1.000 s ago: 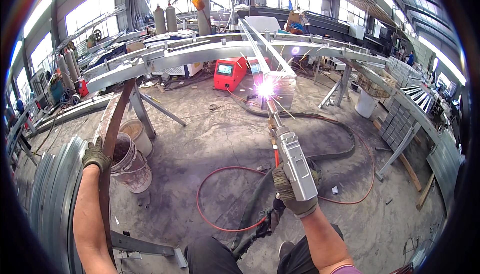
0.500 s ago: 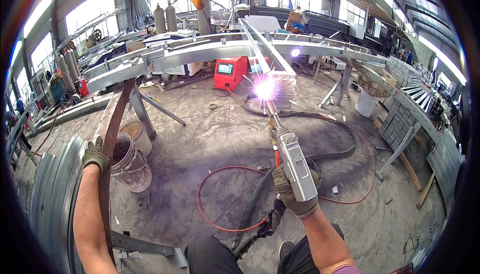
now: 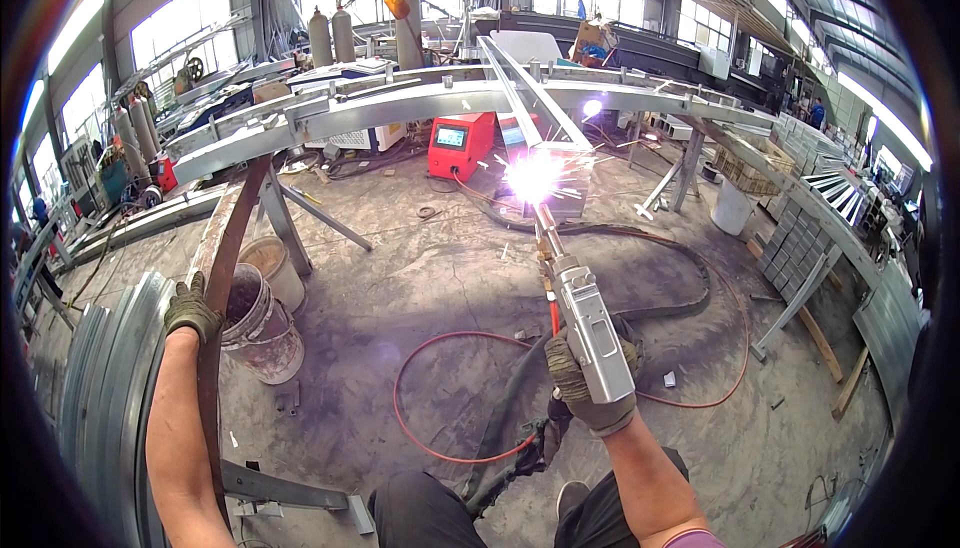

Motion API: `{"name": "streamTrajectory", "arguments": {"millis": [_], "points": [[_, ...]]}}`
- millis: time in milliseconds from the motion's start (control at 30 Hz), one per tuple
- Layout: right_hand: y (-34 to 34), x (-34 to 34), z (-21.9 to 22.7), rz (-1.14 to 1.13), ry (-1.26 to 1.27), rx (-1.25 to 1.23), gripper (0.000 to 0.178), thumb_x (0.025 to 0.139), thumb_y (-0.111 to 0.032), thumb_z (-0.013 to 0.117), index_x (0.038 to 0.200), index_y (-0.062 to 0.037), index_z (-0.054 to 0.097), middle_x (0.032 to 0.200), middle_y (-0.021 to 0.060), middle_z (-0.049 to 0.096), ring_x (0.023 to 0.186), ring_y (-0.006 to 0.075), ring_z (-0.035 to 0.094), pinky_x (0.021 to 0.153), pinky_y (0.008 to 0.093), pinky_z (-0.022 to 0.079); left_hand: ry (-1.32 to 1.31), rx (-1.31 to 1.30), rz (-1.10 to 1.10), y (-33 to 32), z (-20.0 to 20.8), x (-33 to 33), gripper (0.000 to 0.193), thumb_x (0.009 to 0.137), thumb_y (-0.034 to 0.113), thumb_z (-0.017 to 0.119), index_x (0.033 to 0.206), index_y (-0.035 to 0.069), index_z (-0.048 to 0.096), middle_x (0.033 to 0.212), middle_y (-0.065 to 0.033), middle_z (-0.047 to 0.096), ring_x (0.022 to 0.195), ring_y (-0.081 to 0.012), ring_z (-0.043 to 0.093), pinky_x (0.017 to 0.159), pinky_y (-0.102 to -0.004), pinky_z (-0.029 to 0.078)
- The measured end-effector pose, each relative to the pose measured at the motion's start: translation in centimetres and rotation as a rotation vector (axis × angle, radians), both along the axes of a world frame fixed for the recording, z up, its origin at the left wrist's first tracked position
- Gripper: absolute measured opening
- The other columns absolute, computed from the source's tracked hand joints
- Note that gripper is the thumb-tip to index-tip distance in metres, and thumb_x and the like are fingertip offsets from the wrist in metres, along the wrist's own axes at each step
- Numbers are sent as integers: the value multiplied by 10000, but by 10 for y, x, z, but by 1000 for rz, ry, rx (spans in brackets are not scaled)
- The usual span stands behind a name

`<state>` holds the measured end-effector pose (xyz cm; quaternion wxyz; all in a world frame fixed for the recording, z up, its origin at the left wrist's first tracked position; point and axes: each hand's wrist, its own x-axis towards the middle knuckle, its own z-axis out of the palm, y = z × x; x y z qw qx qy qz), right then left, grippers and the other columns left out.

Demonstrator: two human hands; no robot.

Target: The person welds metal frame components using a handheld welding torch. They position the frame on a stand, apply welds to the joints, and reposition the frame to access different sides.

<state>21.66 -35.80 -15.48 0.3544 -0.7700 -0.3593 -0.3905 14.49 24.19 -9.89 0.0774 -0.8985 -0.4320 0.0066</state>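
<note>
1. Right grip (image 3: 572,376), lower right of centre: closed around the torch (image 3: 600,338).
2. Torch, right of centre: its tip meets a white glare (image 3: 533,178).
3. Left grip (image 3: 193,312), centre left: laid over the beam (image 3: 238,223); cannot tell how tightly.

On the grey concrete floor (image 3: 350,388), two round whitish buckets (image 3: 268,345) are placed one behind the other, just right of the long brown metal beam (image 3: 209,393) on which the olive-gloved left hand (image 3: 193,311) is rested; long silver metal profiles (image 3: 102,378) are grouped left of that beam. The silver metal welding gun (image 3: 597,333) is held in the olive-gloved right hand (image 3: 572,376), with the red box-shaped machine (image 3: 462,162) set beyond it, to the left.
</note>
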Motion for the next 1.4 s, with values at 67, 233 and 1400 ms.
{"name": "streamTrajectory", "arguments": {"millis": [67,233,1400], "points": [[1,0,-1,13,28,13,123,847,-106,784,960,-69,753,851,119,725,718,326,726,647,410,596,-3,0,1,2,-1,-1,1068,870,435,811,1732,237,213,1705,-265,315,1505,-466,450,1213,-520,435],[-1,0,-9,20,106,12,135,866,-50,802,985,-65,740,880,48,724,785,219,715,697,355,562,-8,-5,1,2,1,-3,1059,869,428,815,1730,240,228,1708,-259,313,1504,-461,453,1217,-517,432],[-3,-3,-17,53,148,70,228,879,-81,788,1091,-4,763,938,145,771,807,307,775,722,382,624,-14,17,0,-1,1,-2,1052,868,428,818,1726,230,242,1689,-257,339,1468,-451,495,1192,-518,458]]}}
